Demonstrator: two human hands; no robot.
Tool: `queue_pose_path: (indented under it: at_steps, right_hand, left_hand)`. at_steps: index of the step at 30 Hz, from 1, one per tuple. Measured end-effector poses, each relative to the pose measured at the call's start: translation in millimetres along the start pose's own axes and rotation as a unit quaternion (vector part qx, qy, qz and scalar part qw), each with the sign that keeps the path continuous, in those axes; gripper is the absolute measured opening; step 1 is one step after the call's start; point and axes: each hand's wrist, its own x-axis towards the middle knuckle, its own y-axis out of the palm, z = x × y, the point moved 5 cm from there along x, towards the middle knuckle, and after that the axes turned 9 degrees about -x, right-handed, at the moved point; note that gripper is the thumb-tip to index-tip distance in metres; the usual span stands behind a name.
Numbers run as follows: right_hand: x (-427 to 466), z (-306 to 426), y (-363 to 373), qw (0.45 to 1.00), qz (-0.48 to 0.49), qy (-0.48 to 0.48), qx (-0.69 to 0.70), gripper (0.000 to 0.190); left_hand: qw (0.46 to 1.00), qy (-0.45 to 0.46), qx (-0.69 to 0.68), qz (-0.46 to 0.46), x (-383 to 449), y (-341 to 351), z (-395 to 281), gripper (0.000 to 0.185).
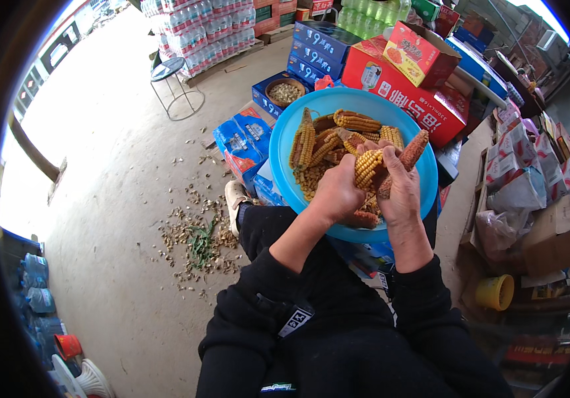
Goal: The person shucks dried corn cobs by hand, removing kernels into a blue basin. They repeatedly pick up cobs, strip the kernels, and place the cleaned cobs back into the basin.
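A blue plastic basin (279, 149) lies before me, holding several dried yellow corn ears (357, 121) and loose kernels (309, 180). Over it, my left hand (337, 191) grips one end of a partly shelled corn ear (368, 166). My right hand (401, 191) closes around the other side of that ear, and also holds a bare reddish corncob (414, 149) slanting up to the right. Another bare cob (363, 219) rests low in the basin, between my wrists. My fingertips partly overlap on the ear.
A bowl of peanuts or shells (285, 93) stands on a blue carton beyond the basin. Red cartons (399, 84) are stacked at its far right. Husks and shells (200, 239) litter the floor at left, near a shoe. A round stool (168, 69) stands farther off; a yellow bucket (494, 292) is at right.
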Motion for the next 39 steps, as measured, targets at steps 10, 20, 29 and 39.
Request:
queue_pose_path:
  at_steps: [10, 20, 29, 39]
  right_hand:
    - [-0.1, 1.6, -0.2, 0.999, 0.015, -0.027, -0.039, 0.027]
    - [-1.6, -1.3, 2.3, 0.993, 0.033, -0.031, -0.109, 0.034]
    - [-2.0, -1.1, 3.3, 0.998, 0.048, 0.002, -0.05, 0.031]
    - [-3.8, 0.4, 6.6, 0.992, 0.046, -0.014, -0.118, 0.036]
  left_hand:
    - [1.0, -0.004, -0.024, -0.006, -3.6, -4.8, -7.9, 0.042]
    - [0.999, -0.032, -0.017, 0.001, -2.7, -2.9, -7.2, 0.051]
    - [0.999, 0.003, -0.047, 0.014, -1.9, -5.8, -12.2, 0.048]
    - [0.999, -0.014, -0.036, 0.025, -1.4, -3.9, -4.4, 0.05]
